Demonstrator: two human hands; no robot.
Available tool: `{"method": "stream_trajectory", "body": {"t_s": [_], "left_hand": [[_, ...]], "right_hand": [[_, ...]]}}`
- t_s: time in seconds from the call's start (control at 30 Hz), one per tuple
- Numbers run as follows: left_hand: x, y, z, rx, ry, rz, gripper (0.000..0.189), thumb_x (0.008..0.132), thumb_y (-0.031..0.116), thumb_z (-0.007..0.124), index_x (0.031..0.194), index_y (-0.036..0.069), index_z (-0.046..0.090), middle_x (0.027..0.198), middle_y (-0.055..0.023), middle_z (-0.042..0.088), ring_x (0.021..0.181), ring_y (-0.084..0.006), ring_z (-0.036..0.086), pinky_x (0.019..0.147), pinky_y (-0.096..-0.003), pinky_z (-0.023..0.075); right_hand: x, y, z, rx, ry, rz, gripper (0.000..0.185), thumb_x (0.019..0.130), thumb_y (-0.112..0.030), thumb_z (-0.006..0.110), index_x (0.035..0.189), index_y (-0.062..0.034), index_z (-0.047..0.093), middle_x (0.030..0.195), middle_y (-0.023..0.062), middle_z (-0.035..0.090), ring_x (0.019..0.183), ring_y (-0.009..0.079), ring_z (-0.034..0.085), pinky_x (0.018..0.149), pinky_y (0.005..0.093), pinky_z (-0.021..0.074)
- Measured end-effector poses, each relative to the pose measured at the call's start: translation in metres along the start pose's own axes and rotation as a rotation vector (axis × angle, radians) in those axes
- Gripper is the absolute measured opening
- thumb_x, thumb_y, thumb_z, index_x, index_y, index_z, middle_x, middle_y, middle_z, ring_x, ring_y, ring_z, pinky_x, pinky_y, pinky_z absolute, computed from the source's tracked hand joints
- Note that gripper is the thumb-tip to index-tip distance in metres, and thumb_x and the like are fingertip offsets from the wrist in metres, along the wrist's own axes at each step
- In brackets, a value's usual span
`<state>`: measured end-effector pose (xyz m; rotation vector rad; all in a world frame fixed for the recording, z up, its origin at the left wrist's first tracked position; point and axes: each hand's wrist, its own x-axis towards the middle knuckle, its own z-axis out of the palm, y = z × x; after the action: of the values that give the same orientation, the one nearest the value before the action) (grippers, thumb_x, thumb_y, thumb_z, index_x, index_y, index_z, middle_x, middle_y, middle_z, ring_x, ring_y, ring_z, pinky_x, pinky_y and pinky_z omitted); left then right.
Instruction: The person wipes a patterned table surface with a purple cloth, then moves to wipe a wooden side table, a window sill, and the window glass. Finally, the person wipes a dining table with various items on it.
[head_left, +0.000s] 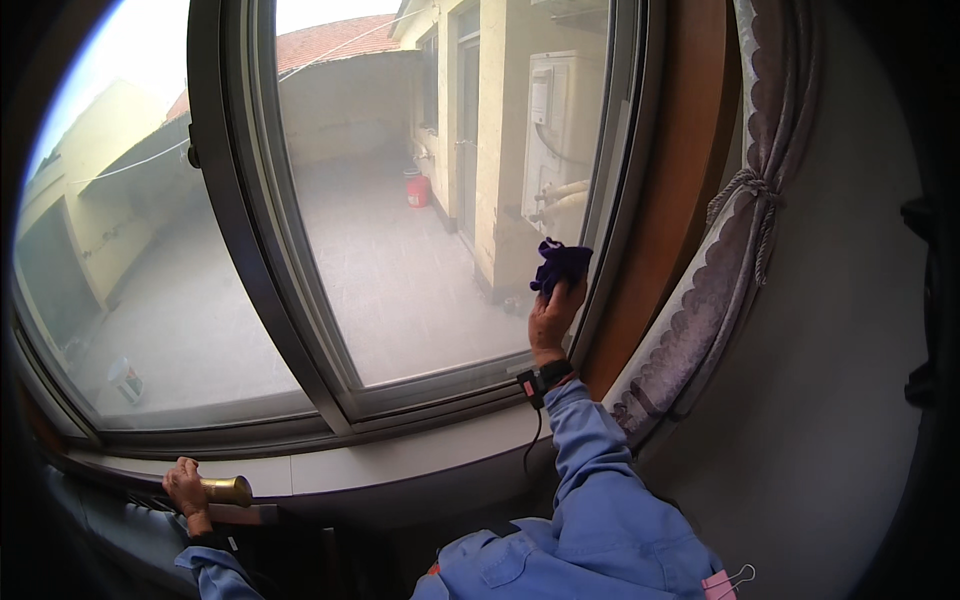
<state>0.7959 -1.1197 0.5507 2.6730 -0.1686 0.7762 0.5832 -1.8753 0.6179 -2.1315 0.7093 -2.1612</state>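
My right hand (553, 319) is raised to the right-hand window pane (375, 247), near its lower right edge. Bunched in its fingers is a dark purple cloth (561, 264), which appears to lie against the glass. My left hand (185, 486) is low on the left, by the front edge of the windowsill (390, 457). It grips a gold cylindrical container (229, 491) that lies on its side, with one end pointing right. The fingers hide the container's other end.
A dark metal window frame (247, 202) divides two panes. Beside the brown wooden jamb (686, 112) hangs a tied mauve curtain (697, 322). Through the glass show a courtyard, a red bucket (418, 191) and a white bucket (125, 379). A black cable (534, 442) dangles from my right wrist.
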Motion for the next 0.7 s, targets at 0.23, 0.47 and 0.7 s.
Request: {"method": "stream_trajectory", "body": {"t_s": [0.23, 0.47, 0.7], "left_hand": [[0.001, -0.002, -0.006, -0.013, -0.034, 0.005, 0.032, 0.095, 0.029, 0.047, 0.085, 0.009, 0.071, 0.076, -0.0108, 0.068, 0.083, -0.0336, 0.063, 0.093, -0.0442, 0.0424], [0.007, -0.017, -0.003, -0.055, -0.102, -0.044, 0.035, 0.096, 0.031, 0.045, 0.087, 0.009, 0.072, 0.073, -0.0094, 0.069, 0.082, -0.0325, 0.065, 0.090, -0.0428, 0.0444], [0.007, -0.025, 0.000, -0.112, -0.101, -0.091, 0.034, 0.097, 0.031, 0.046, 0.088, 0.010, 0.071, 0.069, -0.0071, 0.068, 0.079, -0.0291, 0.065, 0.086, -0.0425, 0.0459]], "right_hand": [[0.009, -0.048, 0.008, 0.180, -0.114, -0.161, 0.047, 0.087, -0.006, 0.070, 0.131, 0.0013, 0.052, 0.157, 0.0361, 0.023, 0.139, 0.0598, 0.028, 0.114, 0.0658, 0.0289], [0.185, -0.017, 0.013, 0.094, 0.121, -0.450, 0.031, 0.090, -0.007, 0.071, 0.119, -0.0031, 0.061, 0.152, 0.0274, 0.039, 0.138, 0.0494, 0.039, 0.113, 0.0553, 0.0376], [0.094, -0.006, 0.025, 0.067, 0.143, -0.083, 0.062, 0.089, -0.006, 0.070, 0.147, -0.0075, 0.049, 0.152, 0.0329, 0.035, 0.139, 0.0507, 0.036, 0.116, 0.0564, 0.0288]]}}
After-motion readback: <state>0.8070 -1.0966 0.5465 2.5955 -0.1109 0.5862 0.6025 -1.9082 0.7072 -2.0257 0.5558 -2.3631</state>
